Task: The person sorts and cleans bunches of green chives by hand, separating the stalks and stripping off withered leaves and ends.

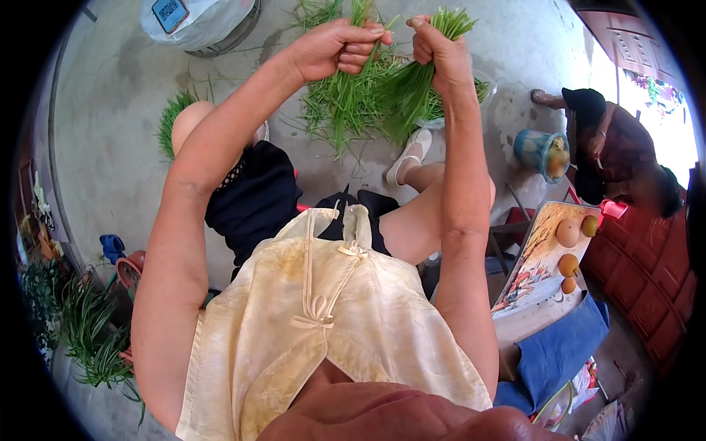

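My left hand [342, 50] is closed, its thumb and fingers pinched around a few thin green chives [360, 13] whose long leaves stick up past the fist. Just to its right, my right hand [444, 59] is wrapped around a thick bunch of chives [408, 99]. The cut-looking ends [454, 23] of that bunch point up beyond the thumb, and its leaves droop below toward the floor. Beneath both hands a loose heap of chives [338, 103] lies spread on the concrete floor [294, 165], between my feet.
A smaller clump of chives [170, 121] lies by my left knee. A container covered in white plastic [202, 22] stands ahead. To the right, another person [621, 140] bends near a blue bucket [531, 151]. Closer are a board with round fruit [540, 253] and blue cloth [559, 353]. Potted plants [92, 331] stand left.
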`<state>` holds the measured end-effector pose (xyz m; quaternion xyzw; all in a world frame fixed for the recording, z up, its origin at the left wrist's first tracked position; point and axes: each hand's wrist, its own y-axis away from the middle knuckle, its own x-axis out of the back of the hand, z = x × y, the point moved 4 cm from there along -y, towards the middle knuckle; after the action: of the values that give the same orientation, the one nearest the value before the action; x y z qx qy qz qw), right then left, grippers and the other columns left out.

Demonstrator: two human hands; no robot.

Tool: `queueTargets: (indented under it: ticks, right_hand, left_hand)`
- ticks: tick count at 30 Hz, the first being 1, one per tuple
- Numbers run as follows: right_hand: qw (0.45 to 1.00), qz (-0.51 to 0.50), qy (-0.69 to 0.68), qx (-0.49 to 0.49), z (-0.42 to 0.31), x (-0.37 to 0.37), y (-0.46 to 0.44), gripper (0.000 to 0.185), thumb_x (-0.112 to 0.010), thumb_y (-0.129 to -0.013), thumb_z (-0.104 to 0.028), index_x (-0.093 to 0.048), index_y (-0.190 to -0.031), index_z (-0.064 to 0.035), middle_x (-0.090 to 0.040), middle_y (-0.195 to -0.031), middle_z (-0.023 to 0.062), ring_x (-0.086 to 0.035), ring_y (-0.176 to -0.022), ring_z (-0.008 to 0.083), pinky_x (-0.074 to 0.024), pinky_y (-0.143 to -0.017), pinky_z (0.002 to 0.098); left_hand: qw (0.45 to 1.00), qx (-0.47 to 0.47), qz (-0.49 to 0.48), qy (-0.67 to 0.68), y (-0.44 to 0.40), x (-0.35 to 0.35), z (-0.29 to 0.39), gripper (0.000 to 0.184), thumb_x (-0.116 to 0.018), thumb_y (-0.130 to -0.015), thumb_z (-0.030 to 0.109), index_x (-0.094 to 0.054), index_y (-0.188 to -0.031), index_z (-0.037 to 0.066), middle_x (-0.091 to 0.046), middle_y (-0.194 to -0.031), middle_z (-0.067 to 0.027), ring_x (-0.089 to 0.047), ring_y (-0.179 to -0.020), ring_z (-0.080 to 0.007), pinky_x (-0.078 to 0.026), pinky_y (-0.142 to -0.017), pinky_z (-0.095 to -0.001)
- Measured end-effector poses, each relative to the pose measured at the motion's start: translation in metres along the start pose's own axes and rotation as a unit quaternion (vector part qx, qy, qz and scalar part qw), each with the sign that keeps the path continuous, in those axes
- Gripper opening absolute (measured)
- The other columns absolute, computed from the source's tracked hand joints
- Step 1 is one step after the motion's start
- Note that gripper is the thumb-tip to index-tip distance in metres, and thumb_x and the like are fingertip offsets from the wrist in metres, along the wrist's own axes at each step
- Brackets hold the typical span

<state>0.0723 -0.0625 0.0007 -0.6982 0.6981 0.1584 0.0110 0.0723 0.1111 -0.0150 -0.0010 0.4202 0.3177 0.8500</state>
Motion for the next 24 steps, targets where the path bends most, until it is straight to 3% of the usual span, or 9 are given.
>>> queueTargets:
  ticks: [1,4,7,10,13,16,22,24]
  right_hand:
    - [1.000,0.013,0.017,0.004,-0.001,0.003,-0.001,0.012,-0.067,-0.085,-0.014,-0.060,-0.083,-0.0043,-0.044,-0.057,-0.0051,-0.036,-0.048,0.0043,-0.0256,-0.045,0.0218]
    - [0.963,0.056,0.261,0.025,0.000,0.009,-0.003,0.014,-0.068,-0.083,-0.016,-0.065,-0.087,-0.0030,-0.046,-0.057,-0.0048,-0.038,-0.049,0.0051,-0.0285,-0.045,0.0235]
    - [0.969,0.031,0.238,0.066,0.003,0.002,-0.001,0.016,-0.069,-0.083,-0.018,-0.067,-0.089,-0.0036,-0.047,-0.057,-0.0057,-0.038,-0.050,0.0042,-0.0284,-0.045,0.0233]
    - [0.994,-0.001,0.104,0.025,-0.006,-0.008,0.007,0.017,-0.069,-0.083,-0.018,-0.069,-0.091,-0.0037,-0.048,-0.058,-0.0066,-0.039,-0.050,0.0033,-0.0284,-0.046,0.0230]
    - [0.996,-0.009,0.090,0.004,-0.004,-0.014,0.007,0.016,-0.069,-0.084,-0.018,-0.068,-0.089,-0.0036,-0.048,-0.059,-0.0066,-0.039,-0.051,0.0027,-0.0280,-0.046,0.0227]
    - [0.997,0.022,0.066,0.043,-0.007,-0.003,0.001,0.015,-0.068,-0.085,-0.017,-0.066,-0.090,-0.0032,-0.045,-0.056,-0.0072,-0.036,-0.049,0.0037,-0.0263,-0.045,0.0224]
    - [0.956,-0.052,-0.277,0.083,-0.053,0.047,-0.002,0.014,-0.064,-0.088,-0.015,-0.062,-0.092,-0.0014,-0.030,-0.054,-0.0081,-0.026,-0.047,0.0063,-0.0218,-0.045,0.0226]
    - [0.990,-0.007,-0.131,0.059,-0.052,0.050,0.001,0.015,-0.065,-0.087,-0.015,-0.063,-0.093,-0.0015,-0.034,-0.055,-0.0069,-0.031,-0.048,0.0062,-0.0244,-0.046,0.0222]
  left_hand:
    - [1.000,-0.003,-0.003,0.001,0.000,0.001,0.000,0.020,-0.049,-0.097,0.021,-0.058,-0.101,0.004,-0.028,-0.057,0.0103,-0.024,-0.046,-0.0009,-0.021,-0.043,-0.0173]
    - [1.000,-0.012,0.002,-0.002,0.000,0.003,0.001,0.021,-0.049,-0.097,0.021,-0.059,-0.103,0.004,-0.027,-0.057,0.0099,-0.024,-0.046,-0.0008,-0.021,-0.042,-0.0175]
    - [0.999,-0.020,0.039,-0.023,0.000,0.007,0.001,0.023,-0.050,-0.097,0.022,-0.060,-0.106,0.002,-0.026,-0.057,0.0095,-0.024,-0.046,-0.0009,-0.021,-0.042,-0.0180]
    - [0.995,-0.018,0.070,-0.062,-0.002,0.007,-0.001,0.025,-0.053,-0.096,0.023,-0.060,-0.106,0.002,-0.026,-0.056,0.0094,-0.023,-0.046,-0.0014,-0.020,-0.042,-0.0186]
    - [0.994,-0.013,0.072,-0.087,-0.004,0.003,-0.003,0.024,-0.054,-0.095,0.022,-0.061,-0.105,0.002,-0.027,-0.055,0.0093,-0.023,-0.045,-0.0021,-0.019,-0.041,-0.0193]
    - [0.991,-0.005,0.089,-0.096,-0.007,0.007,-0.008,0.024,-0.055,-0.094,0.022,-0.061,-0.105,0.002,-0.027,-0.055,0.0090,-0.023,-0.045,-0.0025,-0.018,-0.041,-0.0201]
    - [0.974,0.023,0.172,-0.144,-0.005,0.029,-0.011,0.024,-0.056,-0.093,0.023,-0.059,-0.104,0.002,-0.028,-0.056,0.0088,-0.024,-0.046,-0.0023,-0.018,-0.040,-0.0209]
    - [0.969,0.024,0.189,-0.156,-0.005,0.033,-0.013,0.024,-0.057,-0.092,0.023,-0.058,-0.104,0.002,-0.030,-0.056,0.0088,-0.025,-0.046,-0.0023,-0.019,-0.040,-0.0207]
